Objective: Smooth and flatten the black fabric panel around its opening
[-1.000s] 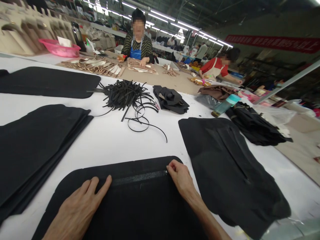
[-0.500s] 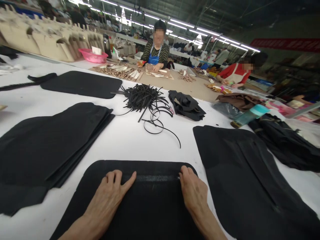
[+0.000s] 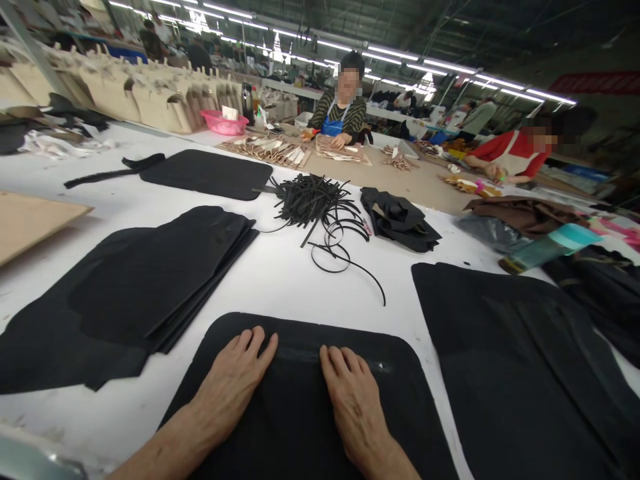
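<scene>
A black fabric panel (image 3: 400,400) with rounded corners lies on the white table right in front of me. A thin glossy strip (image 3: 300,353) runs across it near its far edge. My left hand (image 3: 233,383) lies flat on the panel, fingers stretched out, tips at the strip's left end. My right hand (image 3: 353,400) rests flat beside it, fingers extended onto the strip. Neither hand holds anything.
A stack of black panels (image 3: 140,287) lies to the left and a large black piece (image 3: 520,347) to the right. Black straps (image 3: 320,203) pile up behind, with folded black cloth (image 3: 400,220) next to them. Two people work at the far table (image 3: 395,177).
My right hand slid left along the strip, from the panel's right corner toward the middle. My left hand moved slightly right. The view turned to the left.
</scene>
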The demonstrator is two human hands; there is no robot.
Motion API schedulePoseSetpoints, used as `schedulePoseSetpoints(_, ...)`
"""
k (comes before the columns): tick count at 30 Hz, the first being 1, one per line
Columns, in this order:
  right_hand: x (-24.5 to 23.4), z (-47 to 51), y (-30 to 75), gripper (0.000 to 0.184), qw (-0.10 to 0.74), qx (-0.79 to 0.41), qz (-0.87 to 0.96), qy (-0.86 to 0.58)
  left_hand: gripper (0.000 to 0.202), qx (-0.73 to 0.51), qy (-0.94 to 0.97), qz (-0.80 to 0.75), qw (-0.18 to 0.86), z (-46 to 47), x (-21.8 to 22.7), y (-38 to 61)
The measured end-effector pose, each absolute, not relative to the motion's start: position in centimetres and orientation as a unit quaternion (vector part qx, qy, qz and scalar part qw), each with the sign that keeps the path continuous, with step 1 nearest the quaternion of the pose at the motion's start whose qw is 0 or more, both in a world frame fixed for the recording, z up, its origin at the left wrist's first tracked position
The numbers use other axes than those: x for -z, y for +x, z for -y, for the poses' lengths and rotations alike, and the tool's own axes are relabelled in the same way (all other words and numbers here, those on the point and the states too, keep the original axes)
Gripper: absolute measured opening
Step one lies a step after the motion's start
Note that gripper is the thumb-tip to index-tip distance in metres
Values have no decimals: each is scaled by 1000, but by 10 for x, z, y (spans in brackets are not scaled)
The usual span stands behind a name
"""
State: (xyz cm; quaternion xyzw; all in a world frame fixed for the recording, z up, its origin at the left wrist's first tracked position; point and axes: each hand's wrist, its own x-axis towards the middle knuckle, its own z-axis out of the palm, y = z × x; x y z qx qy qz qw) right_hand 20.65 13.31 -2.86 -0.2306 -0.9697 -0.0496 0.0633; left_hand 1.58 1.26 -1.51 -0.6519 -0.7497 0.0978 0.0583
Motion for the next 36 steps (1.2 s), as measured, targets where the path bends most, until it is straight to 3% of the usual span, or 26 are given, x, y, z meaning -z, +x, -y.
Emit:
schedulePoseSetpoints(5,25,-120,192,56,32,110,959,-257,54,-40,-644,763,39,-14,14,22)
schedulePoseSetpoints(11,27,-119,190,49,36,117,956,-267,71,41,-723,683,-97,-36,21,53)
schedulePoseSetpoints(18,34,-134,210,55,92,83,956,-266,77,41,-741,655,-140,-37,29,53)
schedulePoseSetpoints(23,34,-145,229,50,120,83,957,-252,79,31,-726,678,-111,-20,25,34)
schedulePoseSetpoints(36,36,-167,276,50,85,108,947,-290,77,93,-706,701,31,28,47,-30)
